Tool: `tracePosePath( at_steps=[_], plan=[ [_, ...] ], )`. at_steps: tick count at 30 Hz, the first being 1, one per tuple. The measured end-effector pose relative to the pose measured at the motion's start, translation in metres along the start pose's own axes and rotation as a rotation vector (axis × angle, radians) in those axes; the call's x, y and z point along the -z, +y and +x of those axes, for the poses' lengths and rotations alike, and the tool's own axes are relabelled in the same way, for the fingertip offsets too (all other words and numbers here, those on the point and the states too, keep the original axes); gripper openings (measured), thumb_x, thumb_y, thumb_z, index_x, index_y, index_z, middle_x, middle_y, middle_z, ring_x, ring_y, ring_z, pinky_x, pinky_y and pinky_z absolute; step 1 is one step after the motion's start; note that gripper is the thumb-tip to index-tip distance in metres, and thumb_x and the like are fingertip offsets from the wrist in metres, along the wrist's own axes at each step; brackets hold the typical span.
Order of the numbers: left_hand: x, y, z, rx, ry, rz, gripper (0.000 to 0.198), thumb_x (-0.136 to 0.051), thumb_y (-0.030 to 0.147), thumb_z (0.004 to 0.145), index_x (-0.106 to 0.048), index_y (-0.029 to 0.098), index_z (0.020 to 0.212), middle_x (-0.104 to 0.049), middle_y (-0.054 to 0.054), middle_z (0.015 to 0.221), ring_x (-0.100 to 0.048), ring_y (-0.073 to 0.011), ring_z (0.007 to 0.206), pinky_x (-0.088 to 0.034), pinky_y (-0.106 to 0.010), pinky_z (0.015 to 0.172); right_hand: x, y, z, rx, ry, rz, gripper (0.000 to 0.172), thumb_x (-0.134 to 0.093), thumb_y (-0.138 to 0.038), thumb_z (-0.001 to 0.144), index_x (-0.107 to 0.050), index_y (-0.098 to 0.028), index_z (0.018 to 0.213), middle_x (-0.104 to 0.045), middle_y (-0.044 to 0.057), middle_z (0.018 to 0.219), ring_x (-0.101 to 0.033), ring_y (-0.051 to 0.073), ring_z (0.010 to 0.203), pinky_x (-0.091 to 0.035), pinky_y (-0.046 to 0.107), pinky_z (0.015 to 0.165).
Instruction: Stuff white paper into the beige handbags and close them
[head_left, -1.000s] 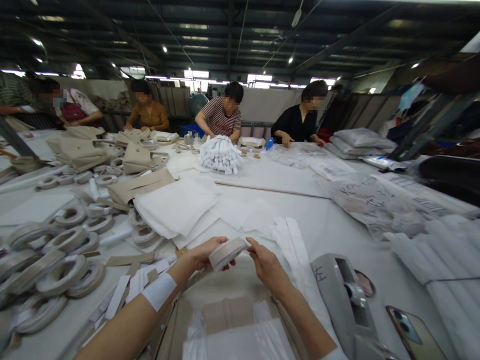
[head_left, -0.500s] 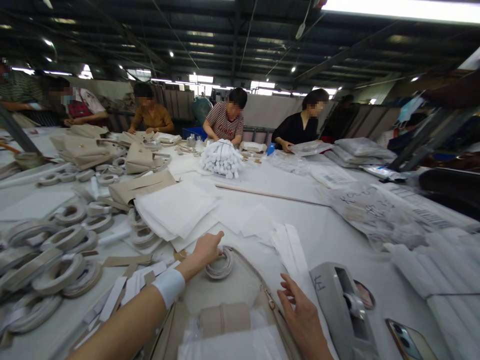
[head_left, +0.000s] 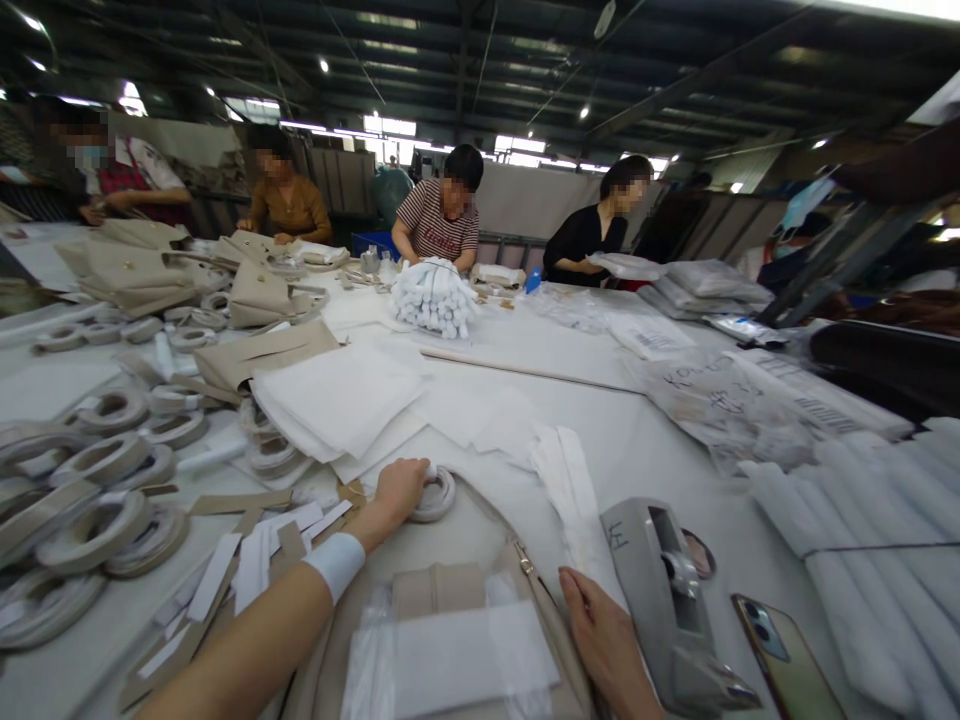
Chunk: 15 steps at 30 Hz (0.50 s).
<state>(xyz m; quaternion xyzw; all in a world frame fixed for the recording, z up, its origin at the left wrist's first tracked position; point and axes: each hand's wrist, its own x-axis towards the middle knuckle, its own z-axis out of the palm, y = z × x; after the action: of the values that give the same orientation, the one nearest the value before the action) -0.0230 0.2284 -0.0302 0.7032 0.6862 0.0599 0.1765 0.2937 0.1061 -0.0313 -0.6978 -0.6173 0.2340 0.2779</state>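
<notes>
My left hand (head_left: 400,490) is closed on the edge of a small coiled beige strap (head_left: 441,497) lying on the table. My right hand (head_left: 604,630) is low on the right, beside the buckled strap of a beige bag (head_left: 309,665). Its fingers are drawn together, and whatever they hold is hidden. Between my arms, a clear plastic wrap with a white sheet (head_left: 469,655) covers part of the bag. A strip of white padding (head_left: 568,490) runs up from near my right fingertips. Just right of that hand stands a grey tape dispenser (head_left: 646,570).
Many coiled straps (head_left: 94,535) and loose card strips (head_left: 255,560) crowd the left. White sheets (head_left: 337,395) lie ahead. A phone (head_left: 791,655) and bundled white foam rolls (head_left: 885,590) are at right. Co-workers (head_left: 442,215) sit across the table, behind a white bundle (head_left: 431,300).
My left fingers have closed onto the coiled strap. My right hand's spread fingers have come together beside the bag strap. The view has shifted slightly right and down.
</notes>
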Motion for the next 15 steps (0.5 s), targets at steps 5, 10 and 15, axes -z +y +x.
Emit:
tracePosePath(
  at_steps=[5,10,15],
  plan=[
    [0.004,0.000,0.009,0.001,0.048,-0.123,0.026,-0.055,0.036,0.092,-0.062,0.015,0.104,-0.066,-0.008,0.104,-0.061,-0.0225,0.102,-0.046,-0.046,0.093,0.014,0.009,-0.021,-0.080,-0.070,0.003,0.053,-0.040,-0.063,0.081,-0.070,-0.022,0.095,-0.073,0.010,0.105,-0.065,0.029,0.103,-0.050,0.038,0.093],
    [0.025,-0.010,-0.006,-0.031,0.173,-0.360,0.037,-0.055,0.032,0.088,-0.058,0.013,0.120,-0.064,-0.015,0.120,-0.058,-0.0246,0.113,-0.041,-0.039,0.100,0.010,0.004,-0.033,-0.127,-0.187,0.035,0.062,-0.038,-0.065,0.078,-0.068,-0.017,0.104,-0.070,0.013,0.113,-0.062,0.029,0.110,-0.047,0.040,0.097],
    [0.056,-0.046,-0.082,0.028,0.256,-0.625,0.054,-0.041,0.055,0.090,-0.057,0.013,0.120,-0.071,-0.010,0.103,-0.067,-0.0213,0.090,-0.052,-0.032,0.081,0.006,-0.002,-0.041,-0.143,-0.212,0.023,0.065,-0.043,-0.067,0.074,-0.067,-0.015,0.104,-0.068,0.015,0.115,-0.061,0.031,0.110,-0.046,0.040,0.096]
  ],
)
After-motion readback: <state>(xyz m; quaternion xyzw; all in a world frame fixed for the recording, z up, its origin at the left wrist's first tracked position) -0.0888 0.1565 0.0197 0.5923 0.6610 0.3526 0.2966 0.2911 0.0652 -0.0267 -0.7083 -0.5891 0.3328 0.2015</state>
